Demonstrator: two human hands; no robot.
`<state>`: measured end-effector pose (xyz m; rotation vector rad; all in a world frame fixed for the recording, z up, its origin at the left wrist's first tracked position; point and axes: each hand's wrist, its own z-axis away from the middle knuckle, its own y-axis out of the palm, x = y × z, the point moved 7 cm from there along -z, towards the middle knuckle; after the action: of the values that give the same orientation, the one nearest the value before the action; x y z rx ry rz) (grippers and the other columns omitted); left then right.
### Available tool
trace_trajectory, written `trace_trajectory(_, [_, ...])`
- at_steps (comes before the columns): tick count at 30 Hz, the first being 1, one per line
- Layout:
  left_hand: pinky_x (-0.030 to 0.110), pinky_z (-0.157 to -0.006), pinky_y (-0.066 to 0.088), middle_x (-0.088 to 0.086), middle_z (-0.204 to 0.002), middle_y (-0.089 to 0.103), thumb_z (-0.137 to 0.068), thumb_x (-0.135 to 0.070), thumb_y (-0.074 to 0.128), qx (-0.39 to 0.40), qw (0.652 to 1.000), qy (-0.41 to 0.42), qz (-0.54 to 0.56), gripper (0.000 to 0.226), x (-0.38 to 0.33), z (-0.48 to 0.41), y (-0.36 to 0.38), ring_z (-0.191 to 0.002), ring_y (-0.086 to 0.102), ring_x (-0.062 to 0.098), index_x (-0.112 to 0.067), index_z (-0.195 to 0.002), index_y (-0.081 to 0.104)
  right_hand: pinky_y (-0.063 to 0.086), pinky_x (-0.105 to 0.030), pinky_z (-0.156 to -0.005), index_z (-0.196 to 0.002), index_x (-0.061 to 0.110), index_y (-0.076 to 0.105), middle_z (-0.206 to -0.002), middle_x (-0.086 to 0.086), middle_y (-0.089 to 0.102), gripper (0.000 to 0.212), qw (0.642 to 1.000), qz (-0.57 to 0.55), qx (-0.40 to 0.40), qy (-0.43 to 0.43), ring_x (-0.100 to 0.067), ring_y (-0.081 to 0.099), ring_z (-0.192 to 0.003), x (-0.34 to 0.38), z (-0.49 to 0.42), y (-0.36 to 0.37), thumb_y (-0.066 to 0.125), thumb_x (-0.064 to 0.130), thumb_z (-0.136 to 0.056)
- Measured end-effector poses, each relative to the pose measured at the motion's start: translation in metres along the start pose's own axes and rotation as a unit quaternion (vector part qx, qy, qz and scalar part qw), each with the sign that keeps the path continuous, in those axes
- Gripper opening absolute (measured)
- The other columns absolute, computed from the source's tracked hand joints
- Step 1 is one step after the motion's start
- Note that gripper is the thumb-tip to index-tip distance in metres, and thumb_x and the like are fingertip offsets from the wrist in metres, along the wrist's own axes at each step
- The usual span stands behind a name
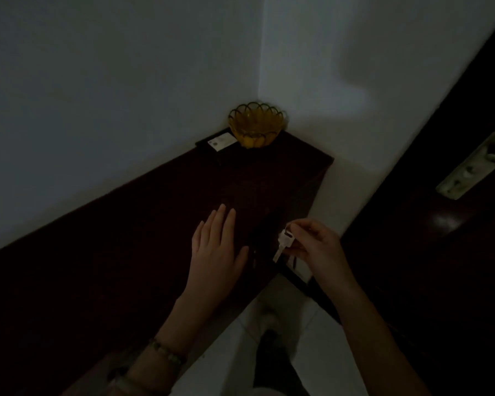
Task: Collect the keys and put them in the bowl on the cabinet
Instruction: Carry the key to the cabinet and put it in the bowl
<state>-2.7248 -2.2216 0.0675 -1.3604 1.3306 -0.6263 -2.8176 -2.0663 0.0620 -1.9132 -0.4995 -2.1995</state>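
The room is dim. A yellow glass bowl [257,124] with a scalloped rim stands in the far corner of the dark wooden cabinet [143,224]. My right hand [316,242] pinches pale silver keys [284,243] just above the cabinet's near right edge; the keys hang down from my fingertips. My left hand [216,248] lies flat on the cabinet top with its fingers spread, just left of the keys. Whether the bowl holds anything is too dark to tell.
A white card [222,141] lies on the cabinet next to the bowl. White walls meet behind the bowl. A dark door [440,238] with a pale handle plate [475,164] stands at the right. White floor tiles [283,338] and my shoe show below.
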Motion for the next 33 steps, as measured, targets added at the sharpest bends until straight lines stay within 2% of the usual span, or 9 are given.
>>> trace_trajectory(7, [0.047,-0.109,0.022,0.019,-0.146,0.035,-0.081,-0.032,0.065,-0.007,0.998,-0.049,-0.031,0.072,0.002,-0.12,0.03,-0.134,0.032,0.034,-0.007,-0.139,0.031,0.056,-0.026,-0.063,-0.076,0.02,0.069,-0.077,0.001,0.07,0.02,0.998,0.017,0.063,0.005,-0.019,0.069,-0.079,0.029,-0.143,-0.006,0.056,0.01,-0.087])
trace_trajectory(11, [0.049,-0.107,0.028,0.021,-0.143,0.039,-0.079,-0.03,0.068,-0.019,0.996,-0.078,-0.045,0.072,0.004,-0.178,0.043,-0.132,0.036,0.035,-0.004,-0.137,0.035,0.057,-0.026,-0.059,-0.077,0.013,0.067,-0.074,-0.001,0.07,0.016,0.996,0.005,0.088,0.012,-0.017,0.069,-0.073,0.048,-0.22,-0.004,0.056,0.006,-0.087])
trace_trajectory(14, [0.048,-0.108,0.026,0.021,-0.143,0.039,-0.08,-0.03,0.067,-0.025,0.994,-0.097,-0.048,0.07,0.007,-0.21,0.053,-0.132,0.036,0.035,-0.004,-0.137,0.036,0.058,-0.028,-0.062,-0.075,0.017,0.067,-0.074,0.0,0.069,0.019,0.993,0.018,0.114,-0.004,-0.02,0.069,-0.075,0.062,-0.27,0.004,0.056,0.007,-0.087])
trace_trajectory(18, [0.048,-0.108,0.024,0.02,-0.143,0.04,-0.08,-0.03,0.067,-0.023,0.992,-0.111,-0.056,0.07,0.016,-0.241,0.065,-0.132,0.036,0.034,-0.004,-0.137,0.036,0.055,-0.022,-0.061,-0.076,0.021,0.067,-0.074,0.005,0.072,0.018,0.989,0.035,0.14,-0.028,-0.016,0.069,-0.076,0.074,-0.326,0.023,0.057,0.01,-0.087])
trace_trajectory(24, [0.052,-0.106,0.03,0.02,-0.14,0.044,-0.078,-0.029,0.069,-0.012,0.991,-0.109,-0.073,0.069,0.028,-0.268,0.075,-0.13,0.041,0.034,-0.002,-0.135,0.039,0.059,-0.03,-0.068,-0.078,0.014,0.062,-0.084,-0.008,0.064,0.014,0.986,0.078,0.147,0.002,-0.025,0.065,-0.082,0.063,-0.391,0.058,0.055,0.009,-0.089])
trace_trajectory(27, [0.052,-0.107,0.03,0.02,-0.141,0.043,-0.079,-0.03,0.067,0.0,0.99,-0.105,-0.089,0.069,0.038,-0.274,0.078,-0.131,0.04,0.033,-0.002,-0.135,0.039,0.057,-0.032,-0.066,-0.073,0.016,0.061,-0.08,-0.008,0.064,0.018,0.968,0.153,0.192,0.053,-0.022,0.064,-0.075,0.05,-0.414,0.077,0.054,0.01,-0.088])
trace_trajectory(30, [0.051,-0.108,0.03,0.02,-0.142,0.042,-0.081,-0.03,0.065,0.006,0.99,-0.107,-0.094,0.068,0.046,-0.277,0.078,-0.131,0.039,0.032,-0.002,-0.136,0.038,0.057,-0.031,-0.058,-0.075,0.013,0.063,-0.082,-0.011,0.066,0.015,0.926,0.233,0.265,0.134,-0.022,0.066,-0.073,0.028,-0.428,0.091,0.055,0.011,-0.088])
trace_trajectory(33, [0.051,-0.108,0.032,0.019,-0.141,0.043,-0.081,-0.03,0.065,0.006,0.99,-0.11,-0.09,0.068,0.05,-0.281,0.077,-0.131,0.04,0.032,-0.003,-0.136,0.037,0.055,-0.029,-0.053,-0.077,0.01,0.064,-0.082,-0.01,0.065,0.013,0.902,0.283,0.284,0.158,-0.022,0.066,-0.073,0.015,-0.44,0.098,0.055,0.009,-0.087])
